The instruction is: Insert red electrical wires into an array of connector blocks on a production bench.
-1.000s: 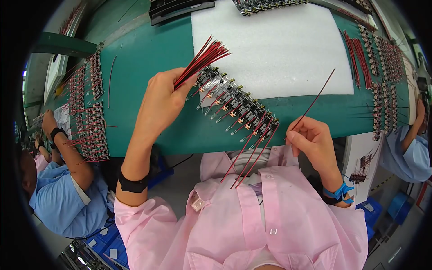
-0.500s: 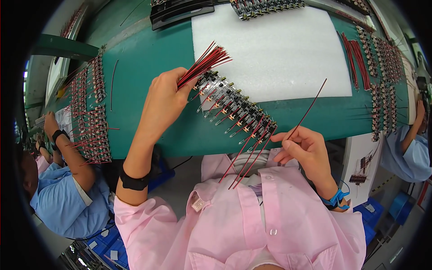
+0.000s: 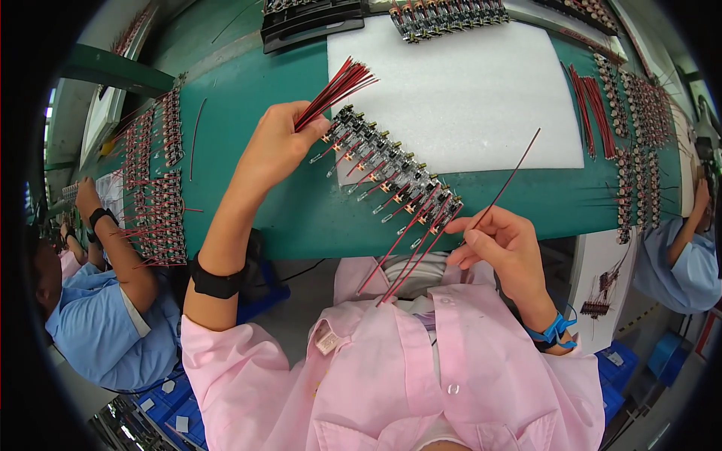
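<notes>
My left hand (image 3: 272, 150) is closed around a bundle of thin red and black wires (image 3: 337, 92) that fans out beyond the thumb. Its fingers also reach the far end of a long panel of joined small circuit boards (image 3: 391, 169), tilted down toward the right. Small clear parts line its near side, and several red wires (image 3: 412, 259) hang from its lower right end. Beside that end, my right hand (image 3: 505, 244) pinches a single dark red wire (image 3: 513, 174) between thumb and fingers, its long end pointing up and right.
A white foam sheet (image 3: 481, 113) covers part of the green table (image 3: 248, 90). More circuit board panels lie at left (image 3: 159, 214), at right (image 3: 624, 188) and at the back (image 3: 451, 19). Loose wire bundles (image 3: 594, 113) rest beside the sheet. People in blue (image 3: 113, 323) sit on either side.
My left hand has shifted slightly up and left with the wire bundle and the board panel. My right hand stays by the panel's lower end, still pinching the single wire.
</notes>
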Action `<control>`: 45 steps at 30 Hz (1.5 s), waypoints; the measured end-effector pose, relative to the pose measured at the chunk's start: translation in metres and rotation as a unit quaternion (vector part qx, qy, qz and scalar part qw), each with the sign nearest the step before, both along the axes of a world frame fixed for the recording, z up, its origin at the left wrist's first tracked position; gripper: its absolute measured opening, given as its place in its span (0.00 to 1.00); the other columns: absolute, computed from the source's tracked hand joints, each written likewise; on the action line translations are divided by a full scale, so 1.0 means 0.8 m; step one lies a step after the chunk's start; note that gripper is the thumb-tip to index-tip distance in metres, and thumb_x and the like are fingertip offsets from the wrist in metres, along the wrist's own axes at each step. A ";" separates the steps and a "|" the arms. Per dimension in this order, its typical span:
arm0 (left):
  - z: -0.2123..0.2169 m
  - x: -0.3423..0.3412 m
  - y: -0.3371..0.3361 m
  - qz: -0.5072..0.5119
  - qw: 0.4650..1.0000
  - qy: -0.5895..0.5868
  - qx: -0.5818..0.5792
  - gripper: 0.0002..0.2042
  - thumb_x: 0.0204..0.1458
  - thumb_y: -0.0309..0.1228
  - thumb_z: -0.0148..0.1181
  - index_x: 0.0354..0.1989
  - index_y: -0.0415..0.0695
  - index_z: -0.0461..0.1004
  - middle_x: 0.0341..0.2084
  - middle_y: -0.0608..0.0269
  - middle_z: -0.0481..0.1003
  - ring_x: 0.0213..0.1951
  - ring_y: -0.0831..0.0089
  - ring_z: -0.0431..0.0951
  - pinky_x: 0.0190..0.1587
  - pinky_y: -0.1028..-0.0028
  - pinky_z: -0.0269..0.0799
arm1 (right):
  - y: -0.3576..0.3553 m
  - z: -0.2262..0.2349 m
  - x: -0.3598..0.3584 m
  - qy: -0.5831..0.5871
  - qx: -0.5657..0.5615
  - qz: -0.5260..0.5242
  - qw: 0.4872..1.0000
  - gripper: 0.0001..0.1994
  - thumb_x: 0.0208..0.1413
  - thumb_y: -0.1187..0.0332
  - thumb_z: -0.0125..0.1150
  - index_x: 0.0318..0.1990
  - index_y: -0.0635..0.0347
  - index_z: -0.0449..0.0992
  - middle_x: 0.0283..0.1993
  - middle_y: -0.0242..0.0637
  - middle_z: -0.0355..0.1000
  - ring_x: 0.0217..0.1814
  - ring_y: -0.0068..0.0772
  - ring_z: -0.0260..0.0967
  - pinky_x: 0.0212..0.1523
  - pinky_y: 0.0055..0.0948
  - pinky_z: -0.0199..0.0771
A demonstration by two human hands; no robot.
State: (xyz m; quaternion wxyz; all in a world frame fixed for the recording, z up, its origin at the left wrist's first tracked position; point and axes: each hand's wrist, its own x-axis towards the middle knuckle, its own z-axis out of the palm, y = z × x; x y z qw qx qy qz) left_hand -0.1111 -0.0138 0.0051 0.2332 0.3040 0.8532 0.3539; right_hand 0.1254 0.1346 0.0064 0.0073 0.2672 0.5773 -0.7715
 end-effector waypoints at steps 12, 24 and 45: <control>-0.012 -0.033 0.013 0.006 0.998 0.061 -0.023 0.11 0.43 0.32 0.52 0.21 0.34 0.68 0.10 0.60 0.63 0.16 0.75 0.61 0.20 0.72 0.56 | 0.008 -0.009 -0.033 0.008 0.060 0.003 0.998 0.05 0.47 0.74 0.48 0.28 0.69 0.66 0.34 0.43 0.68 0.24 0.27 0.69 0.22 0.18 0.69; 0.043 0.047 0.032 -0.086 0.974 -0.159 0.135 0.09 0.44 0.30 0.51 0.25 0.35 0.70 0.11 0.70 0.62 0.18 0.83 0.60 0.20 0.78 0.56 | 0.035 0.037 -0.083 0.074 0.109 0.000 0.991 0.05 0.45 0.73 0.52 0.24 0.66 0.68 0.20 0.30 0.64 0.15 0.14 0.56 0.16 0.13 0.53; 0.023 0.064 0.024 -0.113 0.970 -0.089 0.197 0.06 0.44 0.25 0.50 0.27 0.34 0.70 0.08 0.66 0.63 0.14 0.83 0.58 0.16 0.79 0.53 | -0.006 0.027 -0.110 0.106 0.096 -0.026 0.989 0.05 0.43 0.73 0.54 0.24 0.67 0.69 0.19 0.26 0.64 0.18 0.10 0.53 0.18 0.12 0.53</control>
